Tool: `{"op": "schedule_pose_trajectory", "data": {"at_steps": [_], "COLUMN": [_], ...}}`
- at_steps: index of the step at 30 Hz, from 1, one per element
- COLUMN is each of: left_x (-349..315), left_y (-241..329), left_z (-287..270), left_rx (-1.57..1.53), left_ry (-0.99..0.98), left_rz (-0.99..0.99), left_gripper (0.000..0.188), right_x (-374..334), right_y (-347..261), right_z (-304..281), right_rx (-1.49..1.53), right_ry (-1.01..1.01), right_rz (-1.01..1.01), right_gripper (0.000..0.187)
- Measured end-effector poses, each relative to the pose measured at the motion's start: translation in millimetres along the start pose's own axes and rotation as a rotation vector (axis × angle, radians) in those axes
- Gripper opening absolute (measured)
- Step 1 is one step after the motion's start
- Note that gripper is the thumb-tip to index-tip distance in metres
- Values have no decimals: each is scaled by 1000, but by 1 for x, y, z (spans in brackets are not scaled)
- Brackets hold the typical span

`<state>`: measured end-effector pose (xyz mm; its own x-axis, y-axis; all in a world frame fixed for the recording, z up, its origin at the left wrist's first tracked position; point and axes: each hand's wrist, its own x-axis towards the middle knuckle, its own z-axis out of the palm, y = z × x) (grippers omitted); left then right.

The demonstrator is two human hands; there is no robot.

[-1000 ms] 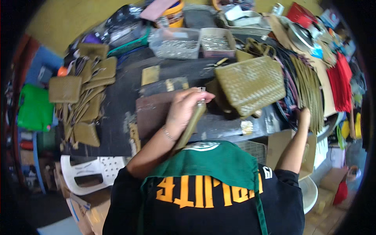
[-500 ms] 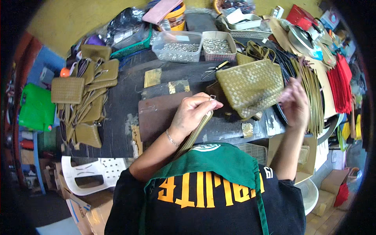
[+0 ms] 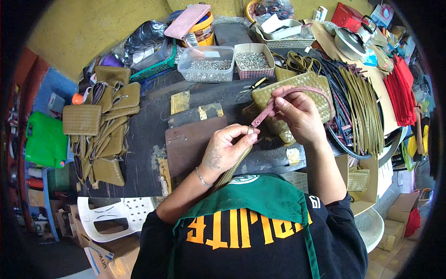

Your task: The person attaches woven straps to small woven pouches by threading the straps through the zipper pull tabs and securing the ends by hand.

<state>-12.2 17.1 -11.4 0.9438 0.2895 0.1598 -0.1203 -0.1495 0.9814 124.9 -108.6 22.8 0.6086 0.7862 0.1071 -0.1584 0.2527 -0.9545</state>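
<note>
My left hand [image 3: 227, 146] pinches a small metal buckle [image 3: 251, 128] and an olive strap [image 3: 238, 166] that runs down toward my apron. My right hand [image 3: 299, 116] grips a dusty-pink strap [image 3: 263, 115] between thumb and fingers. The pink strap's punched end meets the buckle; whether it passes through I cannot tell. Its other part arcs over the right hand, in front of an olive woven bag [image 3: 261, 97]. Under my left hand lies a brown flat sheet [image 3: 188, 151] on the dark worktable [image 3: 139, 153].
Olive pouches [image 3: 83, 118] are heaped at left. Clear [image 3: 206, 76] and pink [image 3: 255, 73] tubs of small metal parts stand at the back, near a thin pointed tool [image 3: 253, 87]. Bundled olive straps [image 3: 364, 111] and red pieces [image 3: 399, 93] lie at right. A white chair [image 3: 93, 216] stands lower left.
My right hand has come in from the right with the pink strap, bringing its end up to the buckle. My left hand keeps its hold on the buckle and olive strap.
</note>
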Motion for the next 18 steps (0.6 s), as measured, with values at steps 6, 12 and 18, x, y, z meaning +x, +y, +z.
{"op": "schedule_pose_trajectory", "data": {"at_steps": [6, 12, 18], "left_x": [1, -1, -13], "left_y": [1, 0, -4], "left_z": [-2, 5, -6], "left_rx": [32, -57, -157], "left_ry": [-21, 3, 32], "left_rz": [-5, 12, -35], "left_gripper": [13, 10, 11], "right_x": [1, -5, -59], "right_y": [3, -8, -102], "right_z": [-1, -20, -120], "right_rx": [16, 83, -280], "right_ry": [13, 165, 1155], "right_rz": [43, -174, -1041], "right_gripper": [19, 28, 31]}}
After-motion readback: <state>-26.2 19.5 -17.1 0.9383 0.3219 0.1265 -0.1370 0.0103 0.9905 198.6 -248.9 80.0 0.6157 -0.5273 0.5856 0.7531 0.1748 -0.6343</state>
